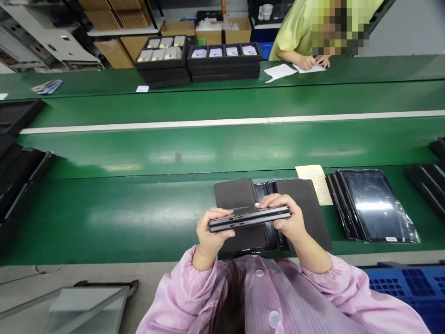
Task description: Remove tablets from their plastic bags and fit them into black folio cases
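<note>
Two slim dark tablets (250,219), stacked flat against each other, are held edge-on above the bench. My left hand (212,229) is closed round their left end, thumb below and fingers on top. At the right end, my right hand (287,215) grips them the same way. Directly underneath lie dark flat covers, one on the left (234,192) and one on the right (306,204), with glossy black edges showing between them. My hands and the tablets hide part of these.
To the right, several film-wrapped tablets (377,199) lean in a row beside a cream dotted sheet (317,183). Black trays (21,185) stand at far left. Across the green bench (139,204) are filled black trays (224,62) and a co-worker (295,35) handling white paper. A blue crate (410,292) sits lower right.
</note>
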`<state>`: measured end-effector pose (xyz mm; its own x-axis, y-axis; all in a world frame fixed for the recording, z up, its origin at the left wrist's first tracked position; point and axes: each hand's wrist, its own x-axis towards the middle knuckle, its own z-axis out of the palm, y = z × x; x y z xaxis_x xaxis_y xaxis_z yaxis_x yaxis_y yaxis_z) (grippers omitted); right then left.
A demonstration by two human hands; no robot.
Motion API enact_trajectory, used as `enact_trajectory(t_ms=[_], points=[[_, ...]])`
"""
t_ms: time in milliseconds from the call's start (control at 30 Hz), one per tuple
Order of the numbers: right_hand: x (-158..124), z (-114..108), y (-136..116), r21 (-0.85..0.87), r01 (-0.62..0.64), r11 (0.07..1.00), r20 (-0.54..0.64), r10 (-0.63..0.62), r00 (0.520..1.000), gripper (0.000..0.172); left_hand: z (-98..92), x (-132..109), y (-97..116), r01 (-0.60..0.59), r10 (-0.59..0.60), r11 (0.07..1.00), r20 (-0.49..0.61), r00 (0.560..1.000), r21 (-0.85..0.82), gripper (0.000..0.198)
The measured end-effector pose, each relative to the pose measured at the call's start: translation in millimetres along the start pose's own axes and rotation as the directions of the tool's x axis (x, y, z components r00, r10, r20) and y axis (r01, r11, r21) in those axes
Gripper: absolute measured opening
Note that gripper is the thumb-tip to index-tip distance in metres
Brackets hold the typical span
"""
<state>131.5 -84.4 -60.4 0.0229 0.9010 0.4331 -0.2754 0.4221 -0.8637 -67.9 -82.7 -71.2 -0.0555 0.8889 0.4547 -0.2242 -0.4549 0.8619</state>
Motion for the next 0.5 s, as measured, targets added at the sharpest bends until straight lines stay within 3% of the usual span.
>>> enact_trajectory(t_ms=[500], points=[[-1.7,2.2,-3.7,0.010,0.047,0.999,0.058,-0.048,0.997,0.038,-3.7,1.3,8.5,-0.030,0.029,0.999,0.020,0.999,0.037,0.041]])
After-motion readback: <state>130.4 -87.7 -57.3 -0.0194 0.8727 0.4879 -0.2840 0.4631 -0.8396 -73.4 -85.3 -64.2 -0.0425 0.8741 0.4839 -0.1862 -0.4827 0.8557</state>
